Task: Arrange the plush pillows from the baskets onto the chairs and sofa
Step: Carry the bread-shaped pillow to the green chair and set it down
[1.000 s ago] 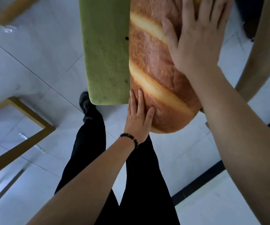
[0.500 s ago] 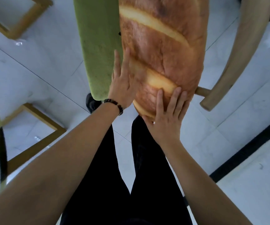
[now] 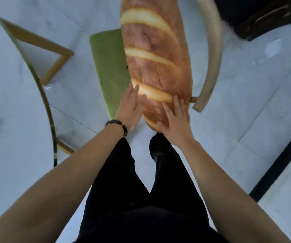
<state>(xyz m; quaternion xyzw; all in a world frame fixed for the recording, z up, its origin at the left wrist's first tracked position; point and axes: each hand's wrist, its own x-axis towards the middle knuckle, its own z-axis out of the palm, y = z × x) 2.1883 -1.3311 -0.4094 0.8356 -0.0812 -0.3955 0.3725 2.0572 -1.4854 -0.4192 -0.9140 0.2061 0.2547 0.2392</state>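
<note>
Bread pillow (image 3: pixel 154 64) on green chair seat (image 3: pixel 109 71), left hand (image 3: pixel 130 107) and right hand (image 3: pixel 175 120) flat, fingers spread, against its near end.

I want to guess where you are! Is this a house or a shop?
Probably a dining or living room, though I can't be sure. There's a chair with a green cushion, a glass table and a shiny tiled floor.

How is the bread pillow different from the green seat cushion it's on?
The bread pillow is plump and rounded; the seat cushion is flat and thin. The pillow is printed golden-brown with pale slashes; the cushion is plain green. The pillow's near end sticks out past the cushion's front edge, with the left hand and right hand flat on it. Both look soft.
</note>
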